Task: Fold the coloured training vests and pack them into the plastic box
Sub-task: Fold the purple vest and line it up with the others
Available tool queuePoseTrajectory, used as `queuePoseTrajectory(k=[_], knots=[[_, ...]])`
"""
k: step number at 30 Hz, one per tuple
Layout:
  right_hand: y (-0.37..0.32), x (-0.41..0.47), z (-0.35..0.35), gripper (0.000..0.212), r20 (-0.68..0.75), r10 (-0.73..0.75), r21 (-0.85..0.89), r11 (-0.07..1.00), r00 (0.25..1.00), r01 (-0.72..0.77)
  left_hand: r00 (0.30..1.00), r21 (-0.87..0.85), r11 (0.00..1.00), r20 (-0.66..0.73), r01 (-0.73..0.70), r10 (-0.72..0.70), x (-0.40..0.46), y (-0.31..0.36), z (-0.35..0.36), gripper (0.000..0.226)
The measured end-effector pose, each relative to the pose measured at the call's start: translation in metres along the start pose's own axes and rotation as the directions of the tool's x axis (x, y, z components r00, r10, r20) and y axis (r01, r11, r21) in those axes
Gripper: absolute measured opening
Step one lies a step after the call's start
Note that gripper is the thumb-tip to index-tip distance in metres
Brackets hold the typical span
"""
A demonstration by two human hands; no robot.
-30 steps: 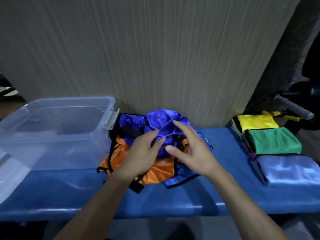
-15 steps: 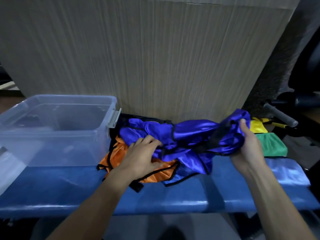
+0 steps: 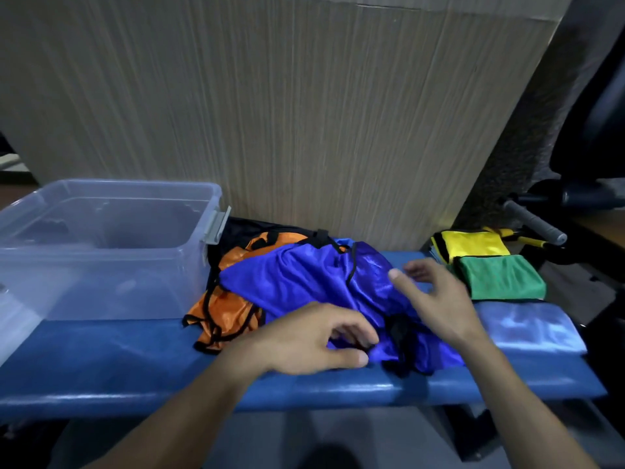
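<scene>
Nearest the camera, the left hand (image 3: 304,340) is seen with its fingers (image 3: 351,330) curled down over the near hem of the blue vest (image 3: 304,282); the cloth looks to be pinched between thumb and fingertips, though the blur makes a firm grip hard to confirm. Just beyond, the right hand (image 3: 436,299) is held spread and relaxed above the vest's right side, nothing gripped, and whether the fabric is actually touched can't be told.

The blue vest is laid crumpled across the middle of the blue counter (image 3: 101,360), draped partly over an orange vest (image 3: 223,309) with black trim. So the flattening step is probably what's being done, with no fold made yet.

Further right, a pale blue folded vest (image 3: 531,328) is parked on the counter, then a green folded vest (image 3: 497,277) and a yellow folded vest (image 3: 470,243) behind it. To the left, the clear plastic box (image 3: 101,252) is set on the counter just beside the orange vest, and nothing can be made out inside it. A wood-grain panel (image 3: 304,113) is stood behind everything.

What could go sideways:
- The shiny fabric looks slippery, so a fold could easily be lost if it's only pinned from one side.
- The orange vest could get dragged along, since its straps are tangled right under the blue one.
- The near hem is sat close to the counter edge, so it might be pulled off.
</scene>
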State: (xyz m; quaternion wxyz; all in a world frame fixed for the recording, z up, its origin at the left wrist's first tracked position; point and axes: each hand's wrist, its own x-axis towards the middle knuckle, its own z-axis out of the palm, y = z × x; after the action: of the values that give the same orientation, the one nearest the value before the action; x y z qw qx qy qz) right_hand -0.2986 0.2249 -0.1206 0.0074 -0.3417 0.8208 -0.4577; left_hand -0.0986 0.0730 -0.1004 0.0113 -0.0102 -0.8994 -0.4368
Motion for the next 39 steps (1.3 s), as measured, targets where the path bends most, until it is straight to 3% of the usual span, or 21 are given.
queuePoseTrajectory(k=[1, 3, 5, 8, 10, 12, 13, 15, 17, 18, 19, 20, 22, 23, 25, 27, 29, 33, 35, 36, 39], knots=[[0.001, 0.0, 0.008, 0.041, 0.035, -0.028, -0.036, 0.999, 0.999, 0.029, 1.0, -0.009, 1.0, -0.018, 0.003, -0.003, 0.0, 0.001, -0.002, 0.02], [0.0, 0.0, 0.019, 0.061, 0.097, -0.055, -0.089, 0.994, 0.994, 0.064, 0.979, 0.046, 0.999, -0.205, 0.0, 0.01, -0.003, -0.006, -0.015, 0.017], [0.001, 0.0, 0.027, 0.077, 0.151, -0.039, -0.103, 0.993, 0.988, 0.055, 0.945, 0.26, 0.962, -0.328, 0.085, 0.006, -0.009, -0.024, -0.033, 0.024], [0.0, 0.0, 0.044, 0.091, 0.224, 0.058, -0.211, 0.977, 0.973, -0.01, 0.961, 0.494, 0.825, -0.182, 0.274, -0.21, -0.019, -0.046, -0.04, 0.051], [0.001, 0.0, 0.058, 0.076, 0.201, 0.135, -0.299, 0.952, 0.97, -0.07, 0.943, 0.599, 0.741, -0.079, 0.303, -0.322, -0.019, -0.049, -0.031, 0.062], [-0.002, 0.001, 0.063, 0.039, 0.136, 0.091, -0.318, 0.947, 0.987, -0.043, 0.955, 0.66, 0.699, -0.103, 0.274, -0.277, -0.016, -0.052, -0.022, 0.058], [-0.004, 0.002, 0.061, 0.03, 0.096, 0.065, -0.282, 0.959, 0.993, -0.035, 0.965, 0.669, 0.697, -0.146, 0.258, -0.216, -0.014, -0.053, -0.022, 0.048], [-0.005, 0.007, 0.051, 0.039, 0.026, 0.003, -0.167, 0.986, 1.0, 0.002, 0.968, 0.634, 0.739, -0.225, 0.23, -0.108, -0.014, -0.057, -0.026, 0.026], [-0.019, 0.004, 0.033, 0.044, -0.054, -0.032, 0.046, 0.998, 0.998, 0.034, 0.963, 0.57, 0.797, -0.266, 0.199, -0.05, -0.014, -0.059, -0.029, 0.021], [-0.026, 0.003, 0.023, 0.041, -0.089, -0.025, 0.254, 0.966, 0.996, 0.047, 0.961, 0.557, 0.81, -0.275, 0.182, -0.027, -0.013, -0.057, -0.029, 0.021], [-0.032, 0.002, 0.013, 0.032, -0.11, 0.028, 0.508, 0.861, 0.994, 0.032, 0.96, 0.554, 0.816, -0.28, 0.163, -0.001, -0.013, -0.054, -0.028, 0.021], [-0.038, 0.002, 0.004, 0.019, -0.059, 0.101, 0.745, 0.667, 0.993, -0.023, 0.958, 0.549, 0.825, -0.285, 0.137, 0.03, -0.01, -0.051, -0.026, 0.021], [-0.042, 0.002, -0.012, 0.031, 0.099, 0.189, 0.951, 0.269, 0.977, -0.149, 0.959, 0.496, 0.865, -0.272, 0.07, 0.079, -0.006, -0.043, -0.021, 0.021], [-0.043, 0.002, -0.018, 0.038, 0.142, 0.239, 0.961, 0.198, 0.961, -0.192, 0.972, 0.444, 0.895, -0.225, 0.042, 0.066, -0.005, -0.039, -0.016, 0.025], [-0.044, -0.002, -0.025, 0.041, 0.19, 0.303, 0.948, 0.19, 0.934, -0.255, 0.998, 0.38, 0.923, -0.06, 0.055, -0.035, -0.002, -0.033, -0.001, 0.04], [-0.041, -0.005, -0.027, 0.037, 0.222, 0.35, 0.924, 0.223, 0.91, -0.311, 0.989, 0.535, 0.839, 0.05, 0.092, -0.141, 0.002, -0.032, 0.016, 0.045], [-0.037, -0.006, -0.03, 0.034, 0.219, 0.388, 0.915, 0.237, 0.895, -0.327, 0.993, 0.661, 0.748, 0.036, 0.06, -0.112, 0.007, -0.033, 0.024, 0.03], [-0.025, -0.004, -0.04, 0.026, 0.242, 0.428, 0.906, 0.223, 0.871, -0.361, 0.999, 0.524, 0.852, -0.035, 0.023, -0.006, 0.008, -0.03, 0.017, 0.017], [-0.02, -0.004, -0.046, 0.011, 0.237, 0.432, 0.904, 0.231, 0.87, -0.36, 0.993, 0.353, 0.936, -0.102, -0.017, 0.056, 0.003, -0.022, 0.01, 0.012], [-0.018, -0.004, -0.049, 0.014, 0.221, 0.437, 0.911, 0.227, 0.872, -0.344, 0.985, 0.249, 0.968, -0.155, -0.041, 0.081, 0.0, -0.015, 0.006, 0.009], [-0.021, -0.006, -0.055, 0.007, 0.209, 0.438, 0.92, 0.214, 0.874, -0.327, 0.946, -0.041, 0.99, -0.301, -0.137, 0.118, -0.007, 0.009, -0.007, 0.011]])
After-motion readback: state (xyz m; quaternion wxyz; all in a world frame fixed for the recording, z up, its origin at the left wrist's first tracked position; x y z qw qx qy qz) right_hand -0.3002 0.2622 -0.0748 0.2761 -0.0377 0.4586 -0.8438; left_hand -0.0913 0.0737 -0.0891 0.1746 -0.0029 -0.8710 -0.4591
